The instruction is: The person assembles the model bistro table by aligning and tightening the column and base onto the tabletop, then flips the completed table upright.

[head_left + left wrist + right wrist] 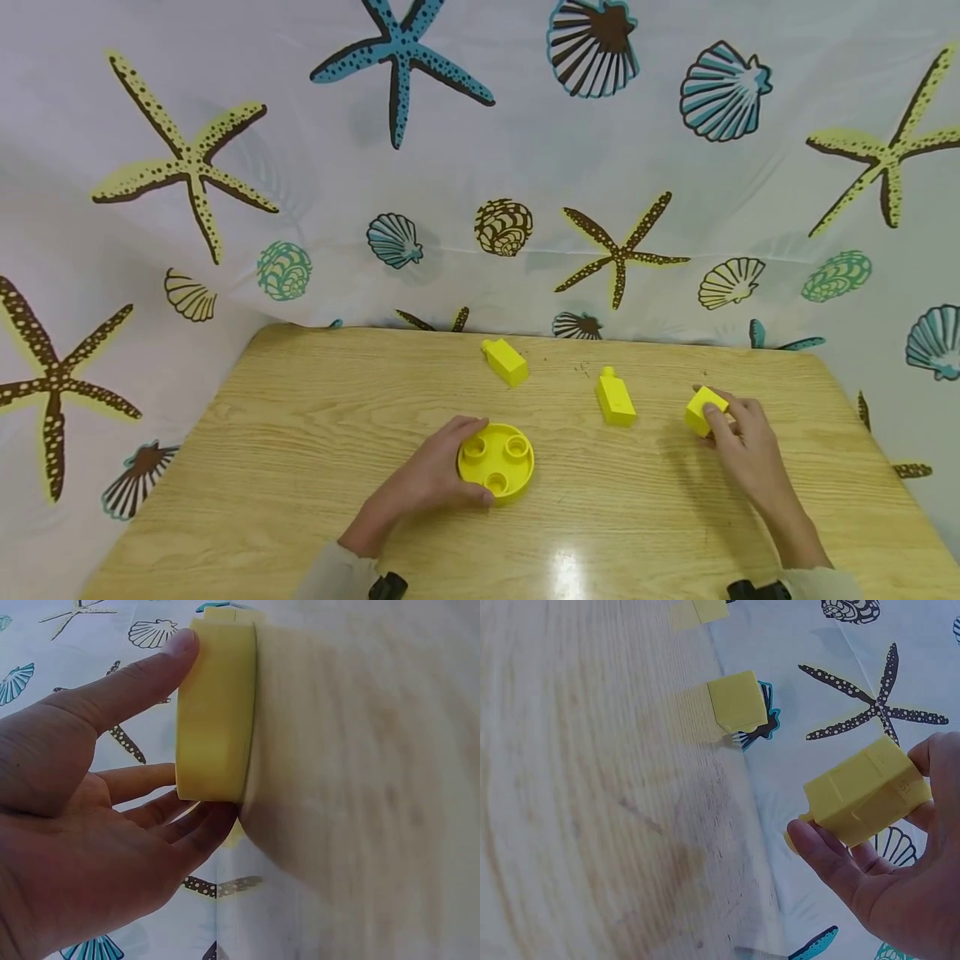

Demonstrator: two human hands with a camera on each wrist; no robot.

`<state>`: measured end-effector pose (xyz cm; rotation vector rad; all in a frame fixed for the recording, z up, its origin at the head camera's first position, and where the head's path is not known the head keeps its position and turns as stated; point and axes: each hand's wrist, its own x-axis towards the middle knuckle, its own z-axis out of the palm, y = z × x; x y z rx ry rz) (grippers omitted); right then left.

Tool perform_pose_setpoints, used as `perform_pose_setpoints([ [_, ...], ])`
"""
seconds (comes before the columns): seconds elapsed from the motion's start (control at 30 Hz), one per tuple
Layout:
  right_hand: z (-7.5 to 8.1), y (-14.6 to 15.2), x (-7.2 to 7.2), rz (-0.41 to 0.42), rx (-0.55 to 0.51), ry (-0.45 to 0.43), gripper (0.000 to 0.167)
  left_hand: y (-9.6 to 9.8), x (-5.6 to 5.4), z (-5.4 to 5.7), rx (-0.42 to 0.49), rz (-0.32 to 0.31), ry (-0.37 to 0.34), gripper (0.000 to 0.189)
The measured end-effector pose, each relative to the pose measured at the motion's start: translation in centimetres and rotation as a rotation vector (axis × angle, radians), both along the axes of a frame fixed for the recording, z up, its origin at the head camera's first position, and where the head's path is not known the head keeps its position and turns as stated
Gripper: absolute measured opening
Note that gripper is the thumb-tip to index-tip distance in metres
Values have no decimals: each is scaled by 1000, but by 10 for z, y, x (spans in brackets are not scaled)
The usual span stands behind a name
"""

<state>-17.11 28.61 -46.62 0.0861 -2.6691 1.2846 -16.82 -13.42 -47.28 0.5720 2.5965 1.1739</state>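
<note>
On the table, my left hand (438, 471) holds a round yellow base (508, 467) by its left side, thumb at the near rim and fingers at the far rim. Three ringed sockets stand up inside it. In the left wrist view the base (216, 712) shows edge-on between thumb and fingers. Off to the right, my right hand (746, 442) pinches a yellow block (705, 410). The right wrist view shows this block (866, 791) tilted, with a small knob at one end near a fingertip. Two similar knobbed blocks lie between the hands, one nearer (617, 398), one farther (507, 362).
The wooden table (315, 400) reaches back to a white cloth (450, 167) printed with starfish and shells, which also hangs at both sides. A bright glare spot lies on the near part of the tabletop.
</note>
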Motion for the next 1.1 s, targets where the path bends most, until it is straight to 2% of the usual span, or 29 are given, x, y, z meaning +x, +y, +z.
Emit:
perform_pose_setpoints([
  [0.23,2,-7,-2,160,-258,-31,50,2,-6,0,-14,3,5,98],
  [0.37,3,-11,-2,202,-373,-63,53,0,-9,-1,-17,-10,-25,97],
  [0.47,3,-14,-2,220,-440,-78,53,-2,-12,-1,27,-27,-59,96],
  [0.63,3,-18,-3,252,-487,-72,47,-6,-17,-4,77,-61,-70,94],
  [0.8,3,-26,-3,252,-469,-84,48,-9,-17,-6,86,-93,-52,92],
  [0.93,3,-30,-5,261,-490,-90,50,-8,-17,-6,83,-96,-40,91],
  [1.1,3,-35,-6,280,-502,-63,45,-5,-16,-5,85,-85,-46,90],
])
